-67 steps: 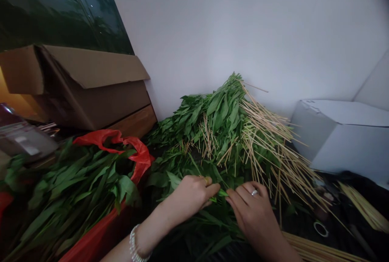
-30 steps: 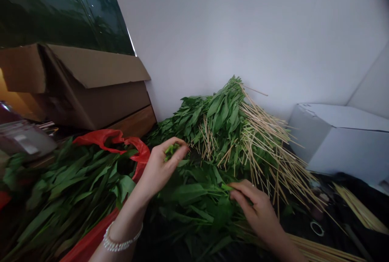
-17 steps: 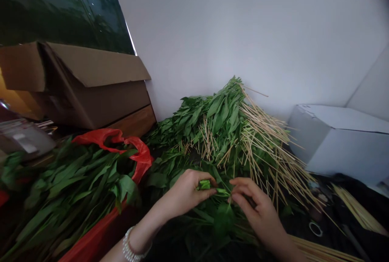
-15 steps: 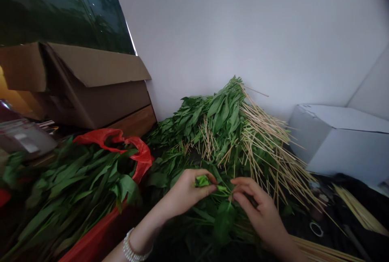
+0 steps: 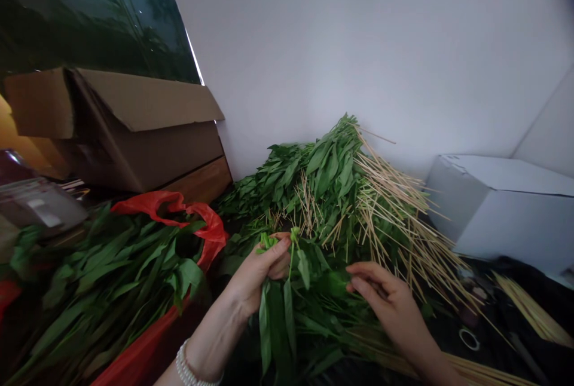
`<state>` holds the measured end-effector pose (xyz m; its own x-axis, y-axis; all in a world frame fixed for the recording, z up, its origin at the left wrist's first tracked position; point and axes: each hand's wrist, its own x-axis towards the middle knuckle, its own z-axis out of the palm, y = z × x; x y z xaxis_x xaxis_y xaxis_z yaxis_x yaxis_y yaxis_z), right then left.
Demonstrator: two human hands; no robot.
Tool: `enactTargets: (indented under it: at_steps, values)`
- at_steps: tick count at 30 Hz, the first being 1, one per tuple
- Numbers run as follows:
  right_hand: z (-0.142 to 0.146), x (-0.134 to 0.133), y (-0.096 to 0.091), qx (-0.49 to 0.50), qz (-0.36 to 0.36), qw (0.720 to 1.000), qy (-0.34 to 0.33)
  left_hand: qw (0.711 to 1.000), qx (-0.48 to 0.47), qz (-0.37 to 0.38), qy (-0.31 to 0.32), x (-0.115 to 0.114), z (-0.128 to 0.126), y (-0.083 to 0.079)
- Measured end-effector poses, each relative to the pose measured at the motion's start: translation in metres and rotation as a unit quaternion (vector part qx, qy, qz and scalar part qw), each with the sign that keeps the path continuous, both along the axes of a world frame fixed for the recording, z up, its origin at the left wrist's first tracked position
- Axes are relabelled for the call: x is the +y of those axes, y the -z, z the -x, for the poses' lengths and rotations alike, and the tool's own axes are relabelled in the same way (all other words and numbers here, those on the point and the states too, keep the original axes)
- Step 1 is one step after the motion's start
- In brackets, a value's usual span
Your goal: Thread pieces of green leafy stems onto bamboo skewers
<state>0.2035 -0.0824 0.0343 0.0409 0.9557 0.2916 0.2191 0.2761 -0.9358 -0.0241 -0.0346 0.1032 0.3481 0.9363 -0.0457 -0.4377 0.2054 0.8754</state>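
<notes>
My left hand (image 5: pixel 269 263) is closed round a bunch of leafy green stems (image 5: pixel 268 242) that look like water spinach. Cut light-green ends stick out above the fist, and long leaves (image 5: pixel 278 326) hang below it. A single stem with small leaves (image 5: pixel 291 254) rises beside the thumb. To the right, apart from the bunch, my right hand (image 5: pixel 374 290) has thumb and forefinger pinched together on the edge of a blurred green leaf (image 5: pixel 335 282). Beneath both hands lie more loose greens (image 5: pixel 318 320), partly covered by them.
Behind stands a heap of leafy greens (image 5: pixel 329 162) with many thin pale sticks (image 5: pixel 394 189). A red plastic bag (image 5: pixel 210 227) full of greens lies left, below an open cardboard box (image 5: pixel 170 147). A white box (image 5: pixel 515 213), a ring (image 5: pixel 469 339) and more sticks (image 5: pixel 533 308) are at right.
My left hand has moved up and left with the bunch, its leaves now hanging down. My hands have drawn apart; the right one has barely shifted.
</notes>
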Motion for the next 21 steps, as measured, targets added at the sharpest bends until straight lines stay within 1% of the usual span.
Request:
enactTargets:
  at_steps: [2, 3, 4, 6, 8, 10, 14, 17, 19, 21]
  values:
    - [-0.003, 0.001, 0.001, -0.007, -0.004, 1.0, 0.001, 1.0, -0.005, 0.012, 0.012, -0.001, 0.0, 0.0]
    - [-0.004, 0.001, 0.001, -0.017, -0.017, 1.0, 0.012, 1.0, 0.007, 0.011, 0.008, -0.002, -0.001, 0.0]
    - [-0.004, 0.001, 0.001, -0.032, -0.037, 0.998, 0.027, 0.999, 0.034, 0.001, 0.0, -0.003, -0.001, 0.0]
    - [-0.004, 0.0, 0.0, -0.065, -0.087, 0.992, 0.058, 0.992, 0.114, -0.045, -0.027, -0.006, -0.004, 0.0]
    - [-0.002, -0.003, -0.005, -0.098, -0.13, 0.984, 0.07, 0.971, 0.204, -0.115, -0.046, -0.01, -0.007, 0.0]
    - [0.003, -0.008, -0.011, -0.136, -0.169, 0.974, 0.068, 0.942, 0.274, -0.185, -0.05, -0.016, -0.012, 0.001]
    - [0.014, -0.018, -0.027, -0.242, -0.24, 0.938, 0.06, 0.888, 0.354, -0.292, -0.044, -0.026, -0.02, 0.008]
    - [0.019, -0.021, -0.033, -0.317, -0.244, 0.915, 0.039, 0.857, 0.385, -0.34, -0.044, -0.028, -0.022, 0.015]
    - [0.021, -0.02, -0.033, -0.361, -0.239, 0.901, 0.033, 0.843, 0.404, -0.353, -0.039, -0.027, -0.02, 0.016]
    - [0.023, -0.019, -0.032, -0.41, -0.249, 0.877, 0.034, 0.829, 0.428, -0.36, -0.019, -0.026, -0.017, 0.014]
